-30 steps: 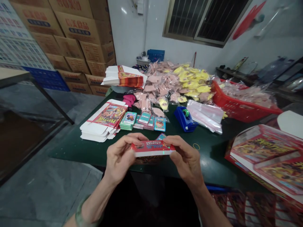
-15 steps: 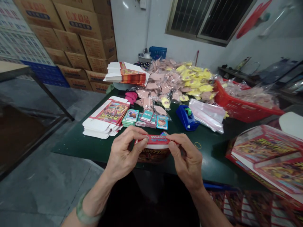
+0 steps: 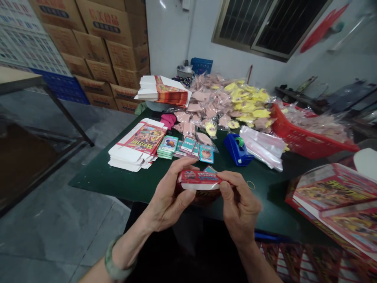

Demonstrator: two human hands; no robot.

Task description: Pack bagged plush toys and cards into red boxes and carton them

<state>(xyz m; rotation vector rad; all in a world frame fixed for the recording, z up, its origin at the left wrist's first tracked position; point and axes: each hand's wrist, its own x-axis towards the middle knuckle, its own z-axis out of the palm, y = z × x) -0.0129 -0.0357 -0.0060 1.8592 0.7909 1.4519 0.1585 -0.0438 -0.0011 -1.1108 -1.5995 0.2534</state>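
Note:
Between my two hands is a small red printed cardboard box (image 3: 202, 177), its narrow printed side up and a white edge toward me. My left hand (image 3: 171, 196) grips the box's left end, thumb below and fingers behind. At the right end, my right hand (image 3: 240, 202) pinches the corner between thumb and fingers. Just behind the box a card (image 3: 209, 169) partly shows. Beyond lie stacks of teal-backed cards (image 3: 188, 145), a green-edged card stack (image 3: 168, 146) and a blue-bordered card (image 3: 206, 154). Flattened red and white boxes (image 3: 144, 137) are piled to the left.
A blue tape dispenser (image 3: 238, 149) and clear plastic bags (image 3: 262, 147) lie right of the cards. Bagged pink and yellow pieces (image 3: 212, 102) heap at the back beside a red basket (image 3: 312, 137). Printed boxes (image 3: 335, 192) stand at right; a rubber band (image 3: 250, 184) lies on the table.
The view has shifted slightly. My left hand has moved from pinching the box's top corner to gripping around its left end, and the box now tilts down to the right.

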